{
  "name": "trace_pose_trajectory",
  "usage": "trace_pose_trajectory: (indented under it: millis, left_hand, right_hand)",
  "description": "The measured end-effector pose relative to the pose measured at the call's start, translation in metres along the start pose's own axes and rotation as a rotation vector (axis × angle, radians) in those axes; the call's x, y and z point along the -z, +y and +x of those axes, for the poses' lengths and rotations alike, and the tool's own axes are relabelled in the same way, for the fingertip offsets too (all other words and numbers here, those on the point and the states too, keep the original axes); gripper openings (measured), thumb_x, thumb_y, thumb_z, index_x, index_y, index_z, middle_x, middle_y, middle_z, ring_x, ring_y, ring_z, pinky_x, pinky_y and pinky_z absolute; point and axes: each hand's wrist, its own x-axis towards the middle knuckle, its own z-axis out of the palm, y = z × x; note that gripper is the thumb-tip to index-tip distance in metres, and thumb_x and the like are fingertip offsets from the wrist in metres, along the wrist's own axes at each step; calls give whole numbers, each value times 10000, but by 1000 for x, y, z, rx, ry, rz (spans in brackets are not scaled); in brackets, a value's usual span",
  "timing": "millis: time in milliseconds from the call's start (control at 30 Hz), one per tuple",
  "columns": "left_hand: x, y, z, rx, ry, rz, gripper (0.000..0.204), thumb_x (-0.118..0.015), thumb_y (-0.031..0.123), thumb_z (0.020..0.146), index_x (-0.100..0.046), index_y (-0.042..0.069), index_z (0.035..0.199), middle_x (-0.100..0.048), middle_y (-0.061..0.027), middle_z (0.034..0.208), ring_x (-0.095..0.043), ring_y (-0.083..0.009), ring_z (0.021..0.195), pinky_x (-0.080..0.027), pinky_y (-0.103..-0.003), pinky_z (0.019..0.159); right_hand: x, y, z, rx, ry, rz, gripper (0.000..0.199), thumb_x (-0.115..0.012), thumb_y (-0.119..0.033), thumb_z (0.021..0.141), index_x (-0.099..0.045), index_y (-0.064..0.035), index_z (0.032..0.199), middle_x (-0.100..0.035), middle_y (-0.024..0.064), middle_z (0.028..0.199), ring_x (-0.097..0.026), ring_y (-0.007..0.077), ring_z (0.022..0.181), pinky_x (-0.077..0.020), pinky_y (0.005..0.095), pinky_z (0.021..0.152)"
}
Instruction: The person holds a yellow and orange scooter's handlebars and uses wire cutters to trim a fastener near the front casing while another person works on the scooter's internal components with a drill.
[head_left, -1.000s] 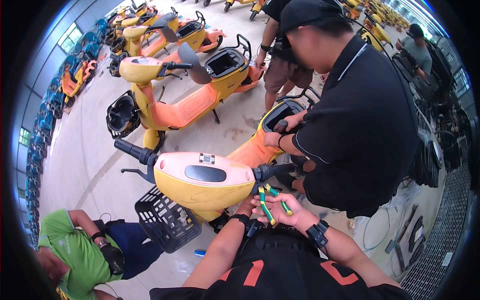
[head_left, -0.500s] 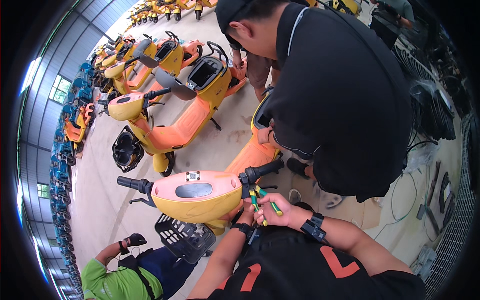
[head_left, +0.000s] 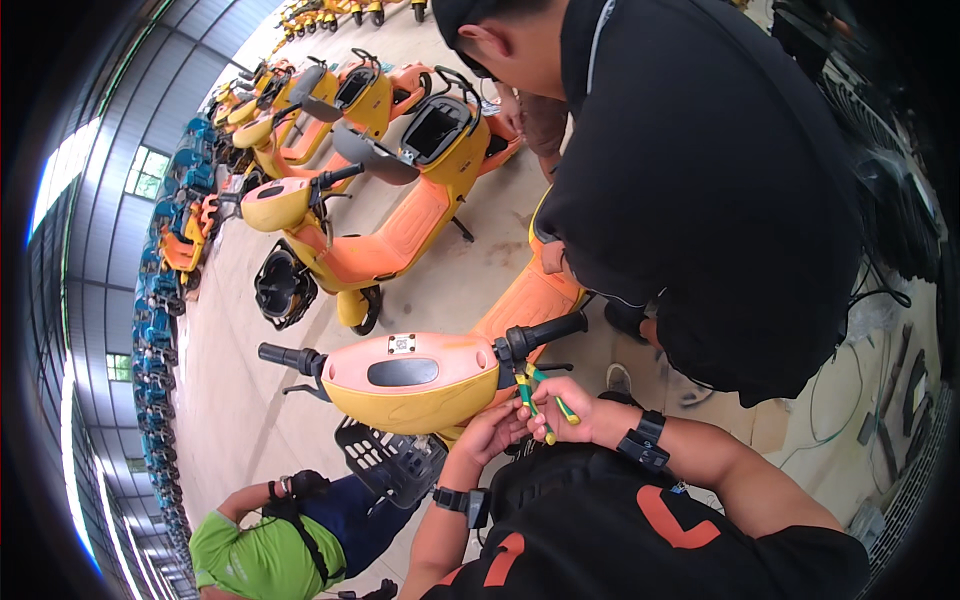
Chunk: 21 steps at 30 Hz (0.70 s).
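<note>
My right hand (head_left: pixel 568 408) is closed around pliers with green-and-yellow handles (head_left: pixel 525 393); the handles are spread apart. Their jaws lie by the right handlebar grip of a yellow and pink scooter (head_left: pixel 430 400) and cannot be made out. Close beside the pliers, my left hand (head_left: pixel 490 430) has its fingertips pinched together; whatever they hold is too small to tell. Both hands are below the scooter's right brake lever (head_left: pixel 556 366). A black front basket (head_left: pixel 385 460) hangs below the handlebar, left of my left forearm.
A person in black (head_left: pixel 700 190) bends over the scooter's seat end. At lower left is another person in a green shirt (head_left: pixel 265 560). A second yellow scooter (head_left: pixel 400 225) stands beyond, with more rows behind. Loose cables (head_left: pixel 815 410) lie on the floor at right.
My left hand has come out from behind the pliers, drawing back slightly toward me. My right hand keeps hold of the pliers. The whole view has shifted a little.
</note>
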Motion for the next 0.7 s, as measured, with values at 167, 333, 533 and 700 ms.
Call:
trace_pose_trajectory:
  millis: [167, 333, 533, 700]
  left_hand:
    - [-46, 18, -1, -2, 26, 125, 343, -523, 389, 978, -584, 61, 896, -568, -22, 722, -602, -173, 690, -537, -365, 668]
    - [-44, 19, 30, 77, 134, 173, 391, -650, 441, 892, -554, 113, 704, -426, 24, 499, -385, -99, 408, -350, -247, 386]
    - [-35, -16, 54, -20, -178, -369, 246, -560, 365, 955, -622, 128, 937, -630, 14, 832, -487, -97, 458, -425, -227, 449]
    - [-23, -14, 62, -151, -312, -180, 207, -560, 319, 962, -599, 116, 958, -652, -37, 942, -623, -138, 807, -516, -261, 629]
  right_hand:
    - [-5, -9, 4, -56, 101, -158, 180, -469, -141, 815, -562, -43, 934, -570, 59, 822, -473, 136, 626, -424, 300, 606]
    - [-5, -10, 5, -100, 132, -142, 172, -473, -132, 790, -534, -10, 894, -572, 91, 814, -488, 165, 619, -450, 314, 612]
    - [-3, -6, -4, -64, 37, -105, 194, -465, -107, 811, -572, -23, 949, -611, 110, 883, -493, 170, 637, -441, 299, 627]
    - [-7, -7, -13, -81, 89, -165, 158, -493, -136, 888, -592, -29, 949, -652, 88, 889, -601, 214, 746, -485, 327, 720]
